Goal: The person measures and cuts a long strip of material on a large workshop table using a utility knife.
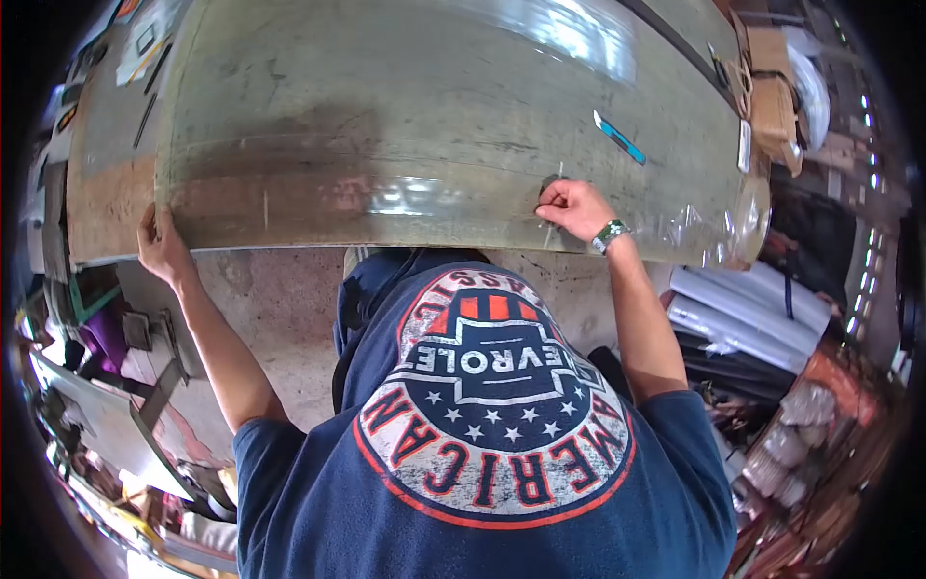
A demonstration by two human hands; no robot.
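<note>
A glossy clear plastic sheet (280, 207) lies over the worktable (463, 87) in front of me. At the sheet's front left corner, my left hand (162, 249) grips the edge, its thumb and fingers bent round it. My right hand (576, 208), with a watch (609, 234) on the wrist, is closed in a pinch just above the sheet near the front edge. What the pinch holds is too small to make out. Farther back and to the right of that hand lies a blue utility knife (619, 137).
Crumpled clear film (699, 227) sits at the table's right front corner. Wrapped rolls (748, 314) lie below it on the right. A cardboard box (772, 92) stands at the right edge. Pens and a paper (145, 48) lie at the far left. A metal rack (159, 386) stands left.
</note>
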